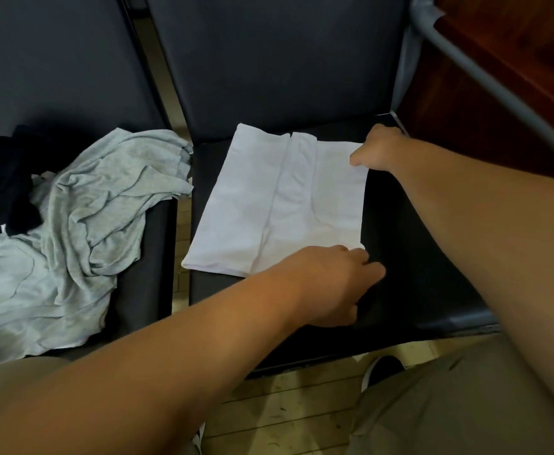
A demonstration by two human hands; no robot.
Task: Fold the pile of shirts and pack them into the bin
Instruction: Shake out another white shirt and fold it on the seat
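Observation:
A white shirt (275, 201) lies partly folded into a flat rectangle on the black seat (413, 257) of the right chair. My right hand (379, 149) pinches its far right corner. My left hand (338, 280) grips its near right corner, fingers curled at the cloth's edge. A heap of unfolded shirts lies on the left chair: crumpled grey shirts (82, 224) with a black one (3, 182) behind them. No bin is in view.
Two dark padded chairs stand side by side, a narrow gap (182, 244) between their seats. A grey metal armrest tube (485, 80) runs along the right chair beside a dark wooden panel (515, 60). Pale wooden floor (285, 405) and my knees fill the foreground.

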